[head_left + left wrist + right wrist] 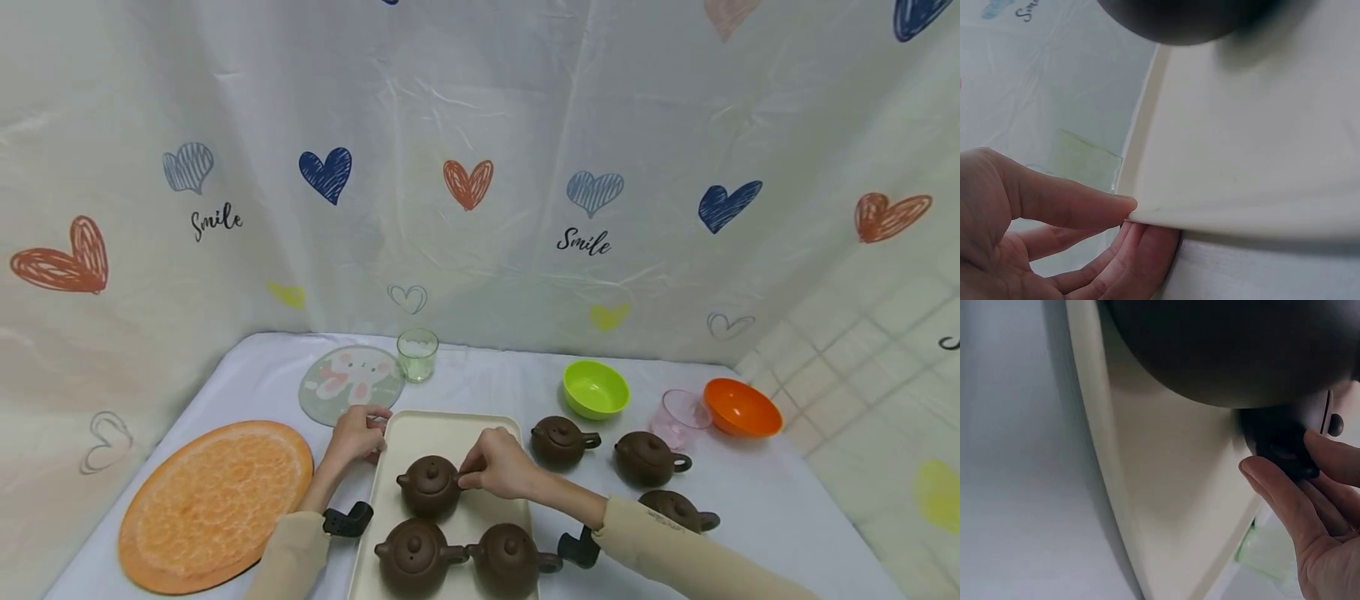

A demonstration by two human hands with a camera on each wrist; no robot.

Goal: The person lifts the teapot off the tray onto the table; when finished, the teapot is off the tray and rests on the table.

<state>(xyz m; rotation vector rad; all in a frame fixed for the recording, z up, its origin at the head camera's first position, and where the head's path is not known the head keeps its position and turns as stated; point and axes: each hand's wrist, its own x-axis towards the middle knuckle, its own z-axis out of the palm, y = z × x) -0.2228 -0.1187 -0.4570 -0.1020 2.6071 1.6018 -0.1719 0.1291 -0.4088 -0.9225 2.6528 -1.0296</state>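
A cream rectangular tray (435, 429) carries three dark brown teapots. My left hand (360, 435) pinches the tray's far left corner; in the left wrist view the thumb lies on the rim and the other fingers sit beneath it. With my right hand (501, 465) I grip the handle of the far teapot (431, 487), which is upright over the tray. In the right wrist view, thumb and fingers close round that teapot's dark handle (1285, 447). Nearer me on the tray are a left teapot (414, 557) and a right teapot (506, 560).
Right of the tray stand three more brown teapots (558, 442). Behind them are a green bowl (596, 390), a pink glass (678, 417) and an orange bowl (742, 408). A round orange mat (217, 504), a rabbit mat (348, 383) and a green glass (417, 357) lie left and behind.
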